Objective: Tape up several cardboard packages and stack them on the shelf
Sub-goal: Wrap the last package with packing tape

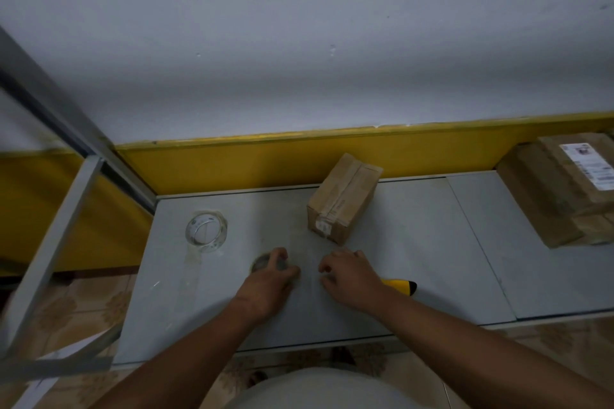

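box: i see a small brown cardboard box point(344, 197) lying on the pale grey table top point(432, 242), with a strip of tape along its top seam.
box axis: its long axis runs away from me and leans a little right, far end toward the yellow wall band point(232, 166); the near end carries a small white sticker.
box vs hands: it sits just beyond the fingertips of both hands, nearer the right one, and touches neither.
left hand: my view shows the left hand point(270, 280) with fingers curled over a blurred greyish roll of tape point(262, 263), clamped on it against the table.
right hand: the right hand point(349, 279) has curled fingers; i cannot tell whether they pinch anything.
behind right wrist: a yellow and black tool point(400, 285) lies on the table.
left of hands: a clear roll of tape point(206, 232).
far right: larger brown cardboard packages point(558, 196), stacked, with a white label on top.
left edge: a grey metal shelf frame point(56, 226).
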Demonstrator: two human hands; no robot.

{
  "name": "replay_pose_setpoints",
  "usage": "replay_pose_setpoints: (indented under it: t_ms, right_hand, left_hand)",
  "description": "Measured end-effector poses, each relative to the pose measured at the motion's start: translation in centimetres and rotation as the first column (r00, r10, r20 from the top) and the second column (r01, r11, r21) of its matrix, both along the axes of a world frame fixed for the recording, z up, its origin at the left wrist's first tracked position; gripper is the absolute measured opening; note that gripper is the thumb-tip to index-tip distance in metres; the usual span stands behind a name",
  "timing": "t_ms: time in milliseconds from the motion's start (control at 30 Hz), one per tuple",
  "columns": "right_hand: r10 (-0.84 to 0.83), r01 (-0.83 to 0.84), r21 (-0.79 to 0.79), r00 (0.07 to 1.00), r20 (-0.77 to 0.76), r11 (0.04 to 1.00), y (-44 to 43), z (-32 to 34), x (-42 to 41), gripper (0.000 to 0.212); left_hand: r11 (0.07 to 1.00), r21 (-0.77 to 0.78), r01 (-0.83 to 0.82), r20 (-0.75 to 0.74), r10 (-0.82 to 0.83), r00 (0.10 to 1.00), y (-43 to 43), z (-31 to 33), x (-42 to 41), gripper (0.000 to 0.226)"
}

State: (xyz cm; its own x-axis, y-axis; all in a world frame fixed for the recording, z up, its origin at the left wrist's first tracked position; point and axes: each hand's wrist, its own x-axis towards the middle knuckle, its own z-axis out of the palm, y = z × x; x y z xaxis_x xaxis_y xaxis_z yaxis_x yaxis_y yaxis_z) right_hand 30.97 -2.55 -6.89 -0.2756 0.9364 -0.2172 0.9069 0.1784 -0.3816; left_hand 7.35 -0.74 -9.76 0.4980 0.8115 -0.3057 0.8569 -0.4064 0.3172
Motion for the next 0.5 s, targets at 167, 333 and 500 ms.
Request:
replay_pose_setpoints:
  t_ms: [167, 333, 500]
  right_hand:
    - [-0.056, 0.062, 0.050, 0.992, -0.112, 0.997, 1.0, 1.2, 0.9, 0.018]
    - [-0.054, 0.128, 0.269, 0.962, -0.267, 0.954, 1.8, 4.5, 3.1, 0.017]
    - [-0.120, 0.260, 0.419, 0.936, -0.330, 0.870, 4.7, 6.5, 3.9, 0.012]
  left_hand:
    - [0.999, 0.035, 0.031, -0.107, -0.027, 0.994, 0.5, 0.3, 1.6, 0.072]
    - [0.973, 0.227, -0.029, -0.031, 0.037, 0.999, 1.2, 2.1, 2.1, 0.061]
    - [0.945, 0.292, -0.145, 0.411, 0.013, 0.911, 6.1, 6.4, 3.7, 0.036]
